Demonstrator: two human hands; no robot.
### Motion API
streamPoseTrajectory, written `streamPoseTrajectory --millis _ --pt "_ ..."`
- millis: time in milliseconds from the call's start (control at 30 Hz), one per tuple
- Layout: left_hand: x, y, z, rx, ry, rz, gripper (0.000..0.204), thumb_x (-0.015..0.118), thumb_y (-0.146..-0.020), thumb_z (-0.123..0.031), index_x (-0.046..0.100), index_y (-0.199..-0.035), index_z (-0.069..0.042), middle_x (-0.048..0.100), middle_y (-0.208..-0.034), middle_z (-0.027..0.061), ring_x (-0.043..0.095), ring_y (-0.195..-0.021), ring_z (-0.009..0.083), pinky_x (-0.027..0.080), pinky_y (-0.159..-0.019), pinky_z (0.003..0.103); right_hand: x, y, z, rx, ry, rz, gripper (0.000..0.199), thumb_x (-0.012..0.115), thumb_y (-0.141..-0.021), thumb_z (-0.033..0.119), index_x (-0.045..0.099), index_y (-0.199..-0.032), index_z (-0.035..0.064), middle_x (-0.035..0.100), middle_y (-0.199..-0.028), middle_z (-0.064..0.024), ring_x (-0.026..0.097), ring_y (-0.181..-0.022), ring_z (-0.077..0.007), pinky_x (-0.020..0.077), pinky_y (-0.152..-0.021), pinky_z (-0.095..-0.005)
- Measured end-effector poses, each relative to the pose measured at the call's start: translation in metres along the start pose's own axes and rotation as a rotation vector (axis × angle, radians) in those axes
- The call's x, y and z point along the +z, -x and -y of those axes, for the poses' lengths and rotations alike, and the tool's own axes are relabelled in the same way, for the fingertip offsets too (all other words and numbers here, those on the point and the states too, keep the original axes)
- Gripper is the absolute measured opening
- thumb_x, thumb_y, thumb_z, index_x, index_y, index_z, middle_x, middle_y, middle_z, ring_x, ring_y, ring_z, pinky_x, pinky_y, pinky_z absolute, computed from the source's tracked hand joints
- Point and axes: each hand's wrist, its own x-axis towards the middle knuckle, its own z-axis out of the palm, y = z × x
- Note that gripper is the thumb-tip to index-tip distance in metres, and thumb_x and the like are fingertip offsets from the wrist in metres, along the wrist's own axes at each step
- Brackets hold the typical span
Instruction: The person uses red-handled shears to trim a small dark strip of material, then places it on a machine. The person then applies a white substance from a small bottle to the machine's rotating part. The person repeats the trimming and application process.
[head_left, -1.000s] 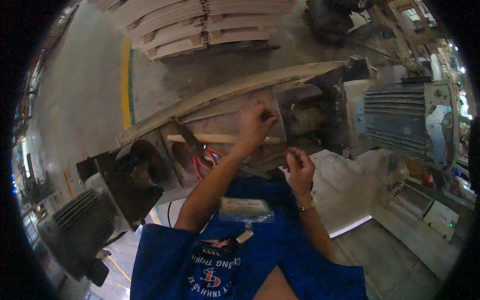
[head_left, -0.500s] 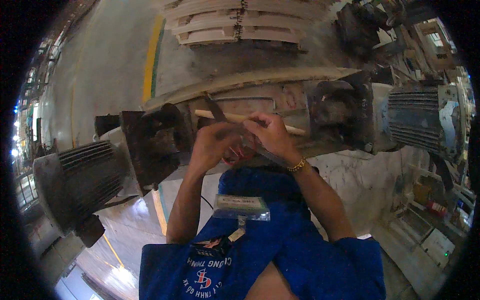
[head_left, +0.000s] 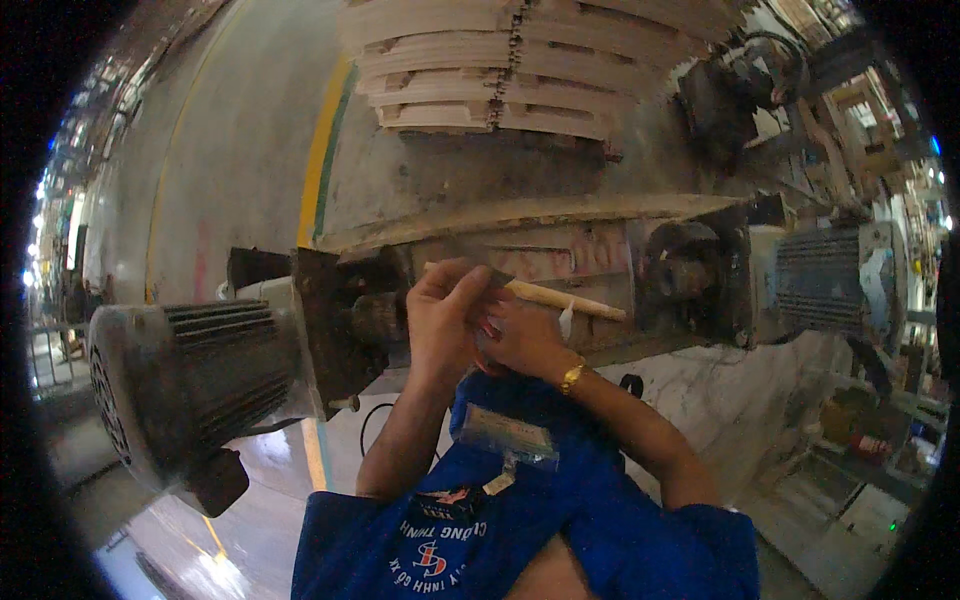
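Note:
My left hand (head_left: 445, 315) is closed, thumb pressed against the fingers, on a dark flat strip (head_left: 495, 281) that is partly hidden and blurred. Close against it, my right hand (head_left: 530, 338) is curled, its fingertips mostly covered. Something red and curved (head_left: 487, 352) shows between the two palms; its kind is unclear. Behind the hands a pale wooden stick (head_left: 570, 299) lies slantwise across the bench (head_left: 610, 345). A small white scrap (head_left: 567, 321) sticks up beside my right hand.
A grey ribbed motor (head_left: 215, 350) stands at the left, and another motor (head_left: 825, 280) at the right, each with dark metal housing toward the bench. A bent metal rod (head_left: 545, 249) lies behind the stick. Farther off are stacked wooden pieces (head_left: 440, 85) and a yellow floor line (head_left: 322, 150).
My right hand has dropped lower and turned inward beside the left. The dark strip no longer stands out plainly above the hands. The view has shifted, so the bench appears lower.

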Motion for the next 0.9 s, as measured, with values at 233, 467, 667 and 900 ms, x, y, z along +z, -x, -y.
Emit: streamPoseTrajectory --millis 233,467,667,900 --pt "0.015 0.012 -0.018 0.03 0.099 0.015 0.011 0.056 -0.08 -0.001 0.052 -0.09 0.002 0.061 -0.08 0.0136 0.064 -0.07 0.0243 0.054 -0.054 0.03 -0.043 0.085 -0.04 0.074 -0.744 -0.056 0.052 0.064 -0.074 0.021 0.041 -0.119 0.0067 0.058 -0.095 -0.0076 0.057 -0.085 -0.0202 0.046 -0.067 -0.0321" --pt "0.025 0.014 -0.019 0.028 0.095 0.086 0.011 0.056 -0.077 0.004 0.053 -0.088 0.003 0.061 -0.082 0.0147 0.063 -0.075 0.0254 0.055 -0.065 0.031 -0.097 0.113 -0.048 -0.117 -0.641 0.157 0.081 0.068 -0.068 0.026 0.025 -0.132 0.004 0.039 -0.129 -0.0165 0.037 -0.119 -0.0293 0.0303 -0.097 -0.0369" --pt "0.028 0.014 -0.018 -0.04 0.014 0.12 0.007 0.057 -0.074 0.004 0.054 -0.081 0.004 0.061 -0.079 0.0147 0.062 -0.07 0.0214 0.052 -0.06 0.027 -0.125 0.103 -0.028 -0.197 -0.639 0.302 0.087 0.064 -0.071 0.037 0.017 -0.135 0.0017 0.027 -0.137 -0.0179 0.026 -0.127 -0.0294 0.0207 -0.104 -0.0367" --pt "0.027 0.016 -0.019 -0.065 0.01 0.11 0.008 0.059 -0.074 0.003 0.054 -0.079 0.004 0.061 -0.077 0.014 0.062 -0.067 0.0199 0.051 -0.058 0.027 -0.132 0.097 -0.014 -0.215 -0.649 0.331 0.084 0.061 -0.075 0.039 0.016 -0.136 0.0003 0.026 -0.138 -0.0187 0.024 -0.128 -0.0273 0.0179 -0.104 -0.0354"
